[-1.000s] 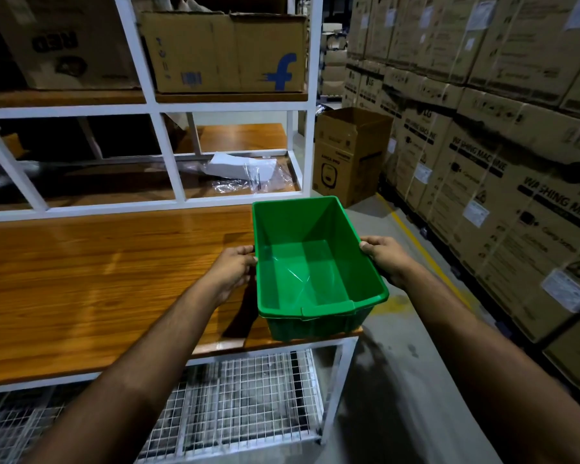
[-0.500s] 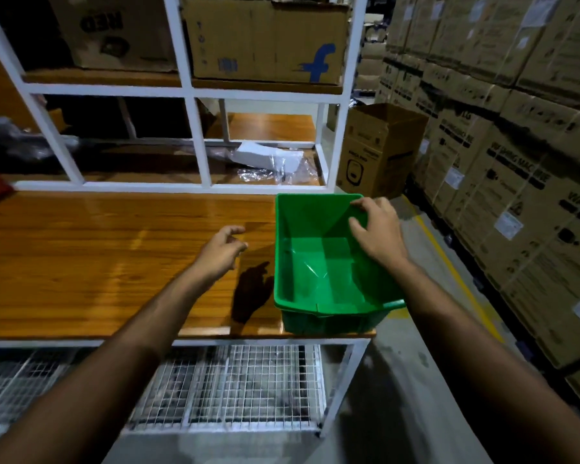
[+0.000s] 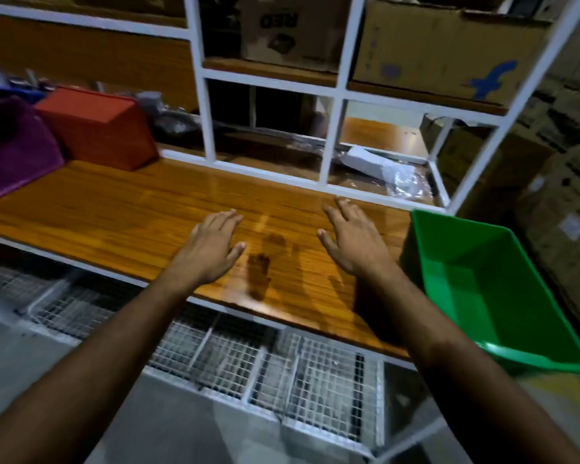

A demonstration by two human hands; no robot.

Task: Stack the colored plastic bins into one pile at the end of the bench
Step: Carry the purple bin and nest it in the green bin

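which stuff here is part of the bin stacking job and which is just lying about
Part of the job:
green bin at the bench end
red bin, upside down
purple bin
blue bin, barely visible
bench

Just lying about:
cardboard boxes on the shelf
plastic-wrapped packet
wire rack underneath

Left hand (image 3: 211, 249) and right hand (image 3: 355, 242) flat-fingered over wooden bench (image 3: 131, 212), holding nothing. Green bin (image 3: 503, 296) at right end; red bin (image 3: 101, 128), purple bin (image 3: 10, 152) far left.
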